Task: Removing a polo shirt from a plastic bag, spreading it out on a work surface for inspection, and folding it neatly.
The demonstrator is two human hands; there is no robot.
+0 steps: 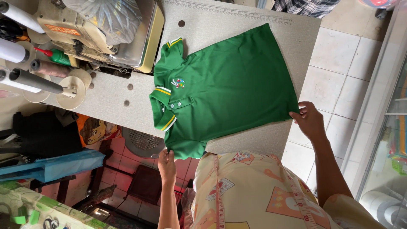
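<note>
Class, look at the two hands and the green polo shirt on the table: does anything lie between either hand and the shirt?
Nothing visible does. The left hand grips the green polo shirt at its sleeve edge, the right hand at its hem corner.

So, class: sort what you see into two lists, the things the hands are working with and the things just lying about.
In hand:
green short-sleeved polo shirt
left hand at its sleeve
right hand at its hem
grey worktable

Lying about:
beige sewing machine
grey thread cones
small green oil bottle
</note>
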